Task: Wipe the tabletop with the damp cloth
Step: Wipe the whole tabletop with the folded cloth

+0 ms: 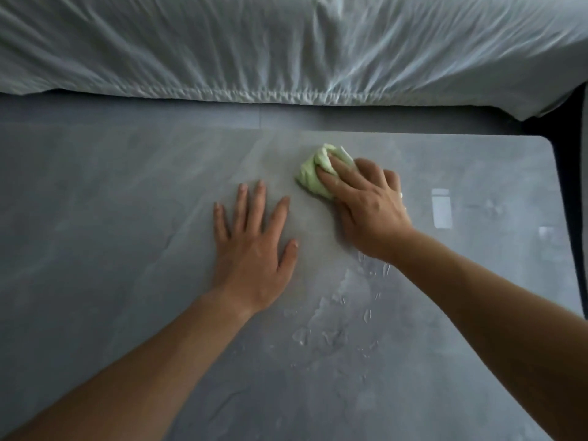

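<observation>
Head view.
- Cloth (313, 173): pale green, bunched into a wad, lying on the tabletop (111, 218) right of centre and near the far edge.
- Right hand (366, 202): fingers curled over the wad, gripping it and pressing it down.
- Left hand (254, 246): flat, fingers spread, palm on the bare surface just beside the cloth; holds nothing.
- Water beads (334, 313): a smeared patch nearer the person, under and beside the right forearm.

Risks (judgement):
- A wad this tight has a small contact area, so strokes may leave streaks or skip the beads.
- The right forearm could drag through the wet patch and spread it.
- A hard push away could carry the cloth over the far edge into the floor strip (191, 114) before the bed (286, 49).

Room:
- Wide open surface to the left and toward the person.
- Less to the right, where the rounded corner (547, 141) ends the top.
</observation>
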Available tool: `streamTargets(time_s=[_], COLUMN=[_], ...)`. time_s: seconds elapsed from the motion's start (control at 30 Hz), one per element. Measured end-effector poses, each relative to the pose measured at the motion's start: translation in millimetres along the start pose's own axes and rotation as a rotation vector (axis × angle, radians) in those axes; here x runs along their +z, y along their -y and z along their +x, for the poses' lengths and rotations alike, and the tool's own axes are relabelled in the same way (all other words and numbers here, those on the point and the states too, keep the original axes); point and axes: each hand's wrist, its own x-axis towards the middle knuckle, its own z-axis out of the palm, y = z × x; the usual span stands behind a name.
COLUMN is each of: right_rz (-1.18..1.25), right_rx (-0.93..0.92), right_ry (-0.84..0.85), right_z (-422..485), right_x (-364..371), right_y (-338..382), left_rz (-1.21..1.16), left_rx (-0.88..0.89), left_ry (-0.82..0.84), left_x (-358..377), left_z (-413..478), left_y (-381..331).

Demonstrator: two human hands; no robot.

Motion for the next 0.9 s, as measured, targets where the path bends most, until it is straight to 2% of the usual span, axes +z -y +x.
streamTargets(time_s=[0.03, 0.13, 0.2, 0.37, 0.4, 0.53, 0.57, 0.63, 0.73, 0.77, 0.9], right_rz=[-0.005, -0.002, -0.004, -0.034, -0.042, -0.034, -0.038, -0.031, -0.045, -0.058, -0.007], right_rx=[0.0, 0.157, 0.174, -0.148, -0.135, 0.152, 0.149, 0.019, -0.155, -0.13, 0.199], right_ry=[-0.003, -0.022, -0.046, 0.017, 0.023, -0.024, -0.047, -0.069, 0.006, 0.011, -0.036], right_z=[2.6, 39.6, 53.5, 13.9, 16.6, 50.7, 48.5, 26.5, -6.6, -6.5, 5.3], right_x=[-2.3, -0.5, 6.5, 7.0, 3.6, 5.8, 9.1, 13.2, 6.9, 2.2, -9.9], right_y=[-4.6, 3.1, 21.8, 19.6, 12.9, 19.5, 27.8, 37.8, 20.7, 8.4, -11.2], left_rz=[0.007, 0.011, -0.029, -0.006, 0.008, 0.025, 0.029, 0.02, -0.001, 0.004, 0.013], left_rx=[0.007, 0.027, 0.022, 0.051, 0.054, 0.059, 0.058, 0.056, 0.058, 0.057, 0.049], left_ry=[0.007, 0.011, -0.001, 0.005, 0.006, 0.003, -0.001, -0.01, -0.02, -0.019, -0.001], left_x=[0.1, 1.4, 1.2, 1.4, 1.6, 2.3, 2.4, 2.0, 2.7, 3.2, 4.1], left_z=[-0.4, -1.3, -0.6, -3.1, -3.2, -3.9, -4.3, -5.5, -10.9, -12.4, -14.8], left_y=[0.7, 0.0, 0.5, 5.8, 5.9, 5.1, 5.1, 4.8, 4.8, 4.6, 3.0])
